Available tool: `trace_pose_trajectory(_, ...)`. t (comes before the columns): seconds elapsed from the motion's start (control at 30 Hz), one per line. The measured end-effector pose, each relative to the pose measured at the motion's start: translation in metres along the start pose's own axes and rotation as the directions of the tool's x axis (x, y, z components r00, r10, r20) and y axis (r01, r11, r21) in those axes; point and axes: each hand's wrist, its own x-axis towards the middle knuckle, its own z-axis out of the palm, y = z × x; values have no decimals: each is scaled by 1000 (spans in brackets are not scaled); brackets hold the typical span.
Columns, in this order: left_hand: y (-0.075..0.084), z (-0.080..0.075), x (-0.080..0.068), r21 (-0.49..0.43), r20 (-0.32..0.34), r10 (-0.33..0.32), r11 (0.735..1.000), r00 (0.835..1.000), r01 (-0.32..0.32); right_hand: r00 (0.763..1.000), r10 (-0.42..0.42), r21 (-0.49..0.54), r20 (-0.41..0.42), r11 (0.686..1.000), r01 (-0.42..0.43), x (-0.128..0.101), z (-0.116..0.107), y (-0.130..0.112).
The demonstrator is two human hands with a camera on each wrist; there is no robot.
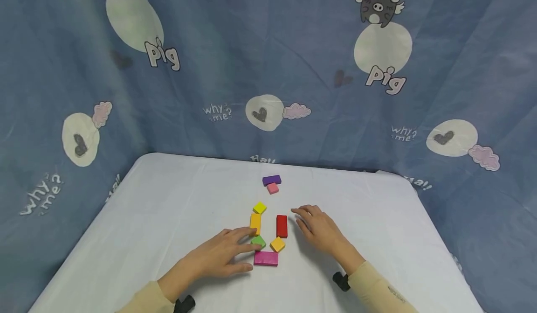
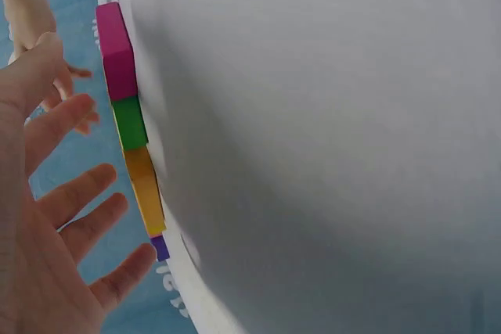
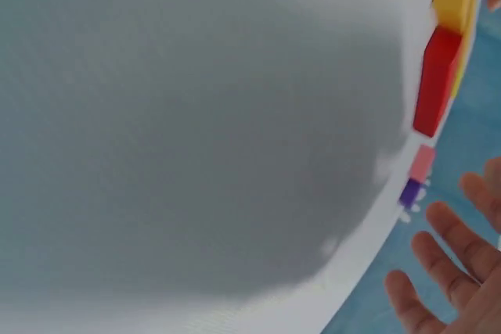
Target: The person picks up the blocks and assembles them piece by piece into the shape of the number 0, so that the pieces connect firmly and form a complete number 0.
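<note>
Green block: small, square, left hand fingertips touching.

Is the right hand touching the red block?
Apart. The head view shows white cloth between the right hand and the red block.

Backdrop: blue cloth hung behind & both sides of table, creased, draped like a tent.
Print: cream circles, winged grey pigs, "pig" & "why me?" text, pink clouds, dark hearts.
Table: white cloth cover, rounded far corners, mild wrinkles.
Light: soft, even, no hard shadows.
Floor/windows: not in view.
</note>
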Motion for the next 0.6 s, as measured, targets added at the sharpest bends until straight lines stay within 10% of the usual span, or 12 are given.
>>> trace_pose_trajectory(0.6,6,5,-1,-11,33,-44,999,998,45,958,-10,-104,285,994,42,87,18,6)
